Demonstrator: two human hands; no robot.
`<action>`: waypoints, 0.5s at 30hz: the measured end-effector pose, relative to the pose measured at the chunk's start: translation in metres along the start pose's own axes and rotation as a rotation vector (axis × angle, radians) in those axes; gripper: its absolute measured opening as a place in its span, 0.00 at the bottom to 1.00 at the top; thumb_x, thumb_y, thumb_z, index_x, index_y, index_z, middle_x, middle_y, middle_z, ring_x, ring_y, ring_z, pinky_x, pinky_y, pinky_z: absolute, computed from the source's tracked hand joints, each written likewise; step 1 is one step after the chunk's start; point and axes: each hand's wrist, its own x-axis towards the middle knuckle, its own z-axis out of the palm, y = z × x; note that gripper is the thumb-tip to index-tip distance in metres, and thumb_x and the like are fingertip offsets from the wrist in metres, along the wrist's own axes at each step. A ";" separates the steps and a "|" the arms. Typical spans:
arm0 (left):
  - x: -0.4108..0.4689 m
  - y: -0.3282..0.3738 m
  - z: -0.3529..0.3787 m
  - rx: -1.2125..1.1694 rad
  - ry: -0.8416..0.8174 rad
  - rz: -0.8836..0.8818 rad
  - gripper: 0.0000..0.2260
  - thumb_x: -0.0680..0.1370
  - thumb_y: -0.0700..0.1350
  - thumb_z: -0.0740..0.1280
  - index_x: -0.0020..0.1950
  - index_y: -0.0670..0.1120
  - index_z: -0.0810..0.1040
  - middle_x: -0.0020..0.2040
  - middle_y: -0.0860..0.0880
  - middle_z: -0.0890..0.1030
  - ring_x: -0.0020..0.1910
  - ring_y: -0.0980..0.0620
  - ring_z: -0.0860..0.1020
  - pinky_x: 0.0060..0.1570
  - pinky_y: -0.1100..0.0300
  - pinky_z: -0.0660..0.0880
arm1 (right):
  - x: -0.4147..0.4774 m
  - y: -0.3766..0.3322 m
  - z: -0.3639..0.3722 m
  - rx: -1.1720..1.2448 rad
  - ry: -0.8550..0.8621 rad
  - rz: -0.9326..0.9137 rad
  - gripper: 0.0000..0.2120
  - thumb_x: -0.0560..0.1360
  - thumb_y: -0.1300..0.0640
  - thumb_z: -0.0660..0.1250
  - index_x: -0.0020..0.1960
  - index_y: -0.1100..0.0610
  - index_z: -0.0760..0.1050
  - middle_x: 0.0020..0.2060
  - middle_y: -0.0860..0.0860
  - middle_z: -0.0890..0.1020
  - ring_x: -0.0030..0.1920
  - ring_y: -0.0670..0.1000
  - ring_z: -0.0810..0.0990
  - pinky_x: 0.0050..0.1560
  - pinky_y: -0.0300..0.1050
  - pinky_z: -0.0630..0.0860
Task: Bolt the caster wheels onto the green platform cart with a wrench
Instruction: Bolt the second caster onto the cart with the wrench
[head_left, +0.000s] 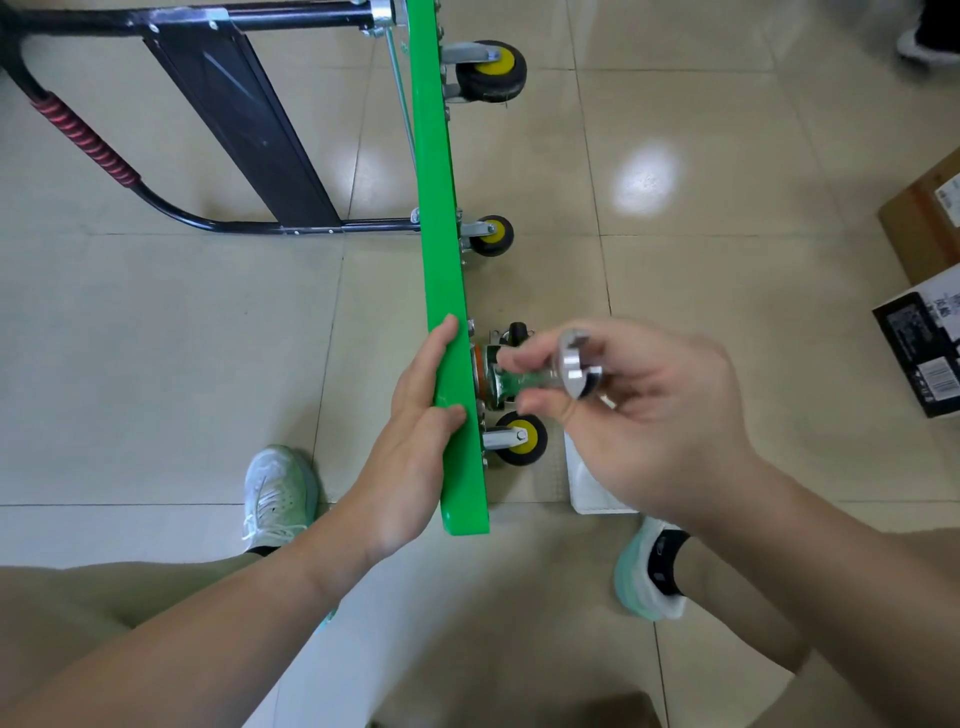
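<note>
Left hand (415, 410) lies flat, fingers straight, steadying the near end of the green platform cart (441, 208), which stands on edge, long axis running away from us. Just right, the right hand (649, 415) pinches the blurred silver wrench (579, 369), aimed leftward at the caster mount (491, 374). So the right hand is nearer the bolts.

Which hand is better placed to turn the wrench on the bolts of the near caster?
The right hand: it grips the wrench just beside the near caster wheel, while the left hand lies flat on the green platform, steadying it.
</note>
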 end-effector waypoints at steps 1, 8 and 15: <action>0.000 0.000 0.000 -0.003 -0.006 0.002 0.34 0.69 0.54 0.59 0.73 0.78 0.61 0.81 0.58 0.64 0.80 0.53 0.63 0.78 0.44 0.61 | -0.008 0.002 0.000 -0.071 0.003 -0.056 0.16 0.67 0.76 0.75 0.50 0.61 0.82 0.46 0.49 0.85 0.46 0.39 0.85 0.49 0.32 0.80; 0.001 -0.004 0.000 0.057 -0.014 0.029 0.33 0.77 0.45 0.57 0.74 0.78 0.59 0.81 0.56 0.64 0.80 0.50 0.64 0.78 0.42 0.61 | -0.034 0.024 0.010 -0.175 -0.011 -0.225 0.15 0.67 0.77 0.75 0.49 0.62 0.83 0.50 0.52 0.86 0.54 0.45 0.85 0.53 0.42 0.82; 0.001 -0.002 0.001 0.023 -0.010 0.030 0.32 0.75 0.51 0.58 0.75 0.77 0.59 0.81 0.51 0.64 0.79 0.49 0.65 0.78 0.43 0.61 | -0.035 0.024 0.019 -0.115 -0.046 -0.233 0.12 0.76 0.68 0.62 0.53 0.57 0.79 0.50 0.52 0.86 0.57 0.48 0.84 0.50 0.50 0.84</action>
